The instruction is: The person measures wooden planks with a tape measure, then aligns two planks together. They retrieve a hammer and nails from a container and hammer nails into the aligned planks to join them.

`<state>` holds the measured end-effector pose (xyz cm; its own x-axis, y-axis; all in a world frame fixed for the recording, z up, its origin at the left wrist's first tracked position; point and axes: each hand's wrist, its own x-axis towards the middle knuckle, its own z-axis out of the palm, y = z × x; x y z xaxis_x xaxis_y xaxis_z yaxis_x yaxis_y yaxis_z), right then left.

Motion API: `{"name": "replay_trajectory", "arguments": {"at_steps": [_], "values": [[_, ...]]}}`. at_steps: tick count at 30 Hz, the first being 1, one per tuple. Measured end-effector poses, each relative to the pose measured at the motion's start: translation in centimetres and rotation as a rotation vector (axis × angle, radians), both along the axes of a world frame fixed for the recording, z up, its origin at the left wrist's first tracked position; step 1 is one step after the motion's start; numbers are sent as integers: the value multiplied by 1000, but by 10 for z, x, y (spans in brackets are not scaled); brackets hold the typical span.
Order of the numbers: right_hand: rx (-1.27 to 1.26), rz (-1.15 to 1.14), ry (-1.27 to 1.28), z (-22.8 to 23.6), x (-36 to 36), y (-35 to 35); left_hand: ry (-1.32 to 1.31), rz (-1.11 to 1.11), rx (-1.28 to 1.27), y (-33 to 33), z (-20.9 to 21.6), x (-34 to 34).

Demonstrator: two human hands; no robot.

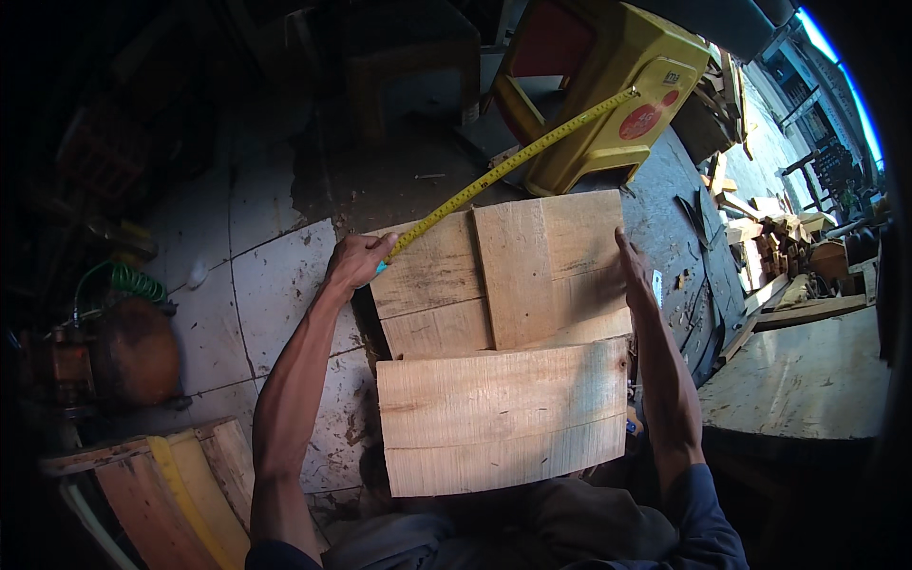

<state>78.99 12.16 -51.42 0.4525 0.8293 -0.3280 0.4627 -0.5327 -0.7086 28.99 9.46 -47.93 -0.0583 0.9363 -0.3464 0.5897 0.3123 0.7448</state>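
Note:
My left hand (357, 261) is closed around a tape measure, whose teal case (380, 268) shows only in part. From it the yellow tape blade (513, 163) runs out to the far right, its tip in front of a tipped yellow plastic stool (608, 104). Below the blade lies a pale wooden panel (427, 275), with a shorter board (516, 275) across its middle. Nearer me, a second wooden panel (503, 408) sits over my lap. Stretched fingers of my right hand (634, 266) rest against the far panel's right edge.
An air compressor (138, 351) with a green coiled hose (138, 278) stands at left. Wooden slats (157, 494) lie at the lower left. Wood offcuts (788, 237) pile up at right, beyond a worn tabletop (807, 375). A dark stool (413, 57) is at the back.

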Motion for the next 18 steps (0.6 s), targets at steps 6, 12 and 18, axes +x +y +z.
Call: {"name": "replay_trajectory", "arguments": {"at_steps": [6,12,18], "values": [[515,-133,636,70,2,-45,11,-103,503,-34,116,7],[571,-298,1250,61,14,-84,-291,-323,476,-114,94,4],[164,-305,466,25,37,-134,154,-296,122,-102,62,-15]]}}
